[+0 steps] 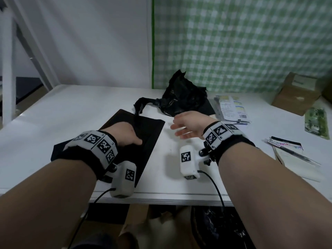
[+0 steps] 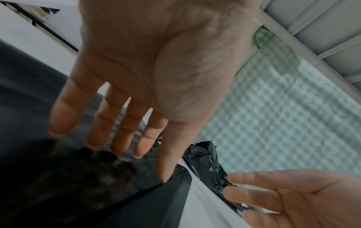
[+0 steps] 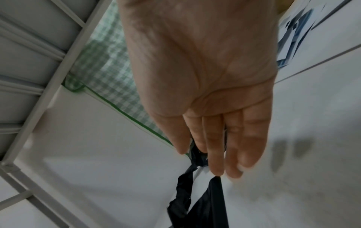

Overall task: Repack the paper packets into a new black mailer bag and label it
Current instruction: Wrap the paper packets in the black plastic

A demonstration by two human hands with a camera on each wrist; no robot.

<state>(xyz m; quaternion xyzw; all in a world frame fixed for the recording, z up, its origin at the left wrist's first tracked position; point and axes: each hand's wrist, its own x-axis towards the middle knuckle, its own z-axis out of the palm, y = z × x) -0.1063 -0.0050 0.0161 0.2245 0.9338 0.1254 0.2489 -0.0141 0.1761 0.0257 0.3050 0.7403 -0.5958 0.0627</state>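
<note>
On the white table (image 1: pixel 75 108), the left hand (image 1: pixel 124 134) is pressing spread fingers onto the flat, thin, probably slippery new black mailer bag (image 1: pixel 143 141), best pinched at its open edge, while the right hand (image 1: pixel 190 125) is hovering open-fingered, holding nothing.

left hand (image 1: pixel 125 134) flat, fingers straight, right hand (image 1: pixel 188 125) raised, fingers extended
</note>
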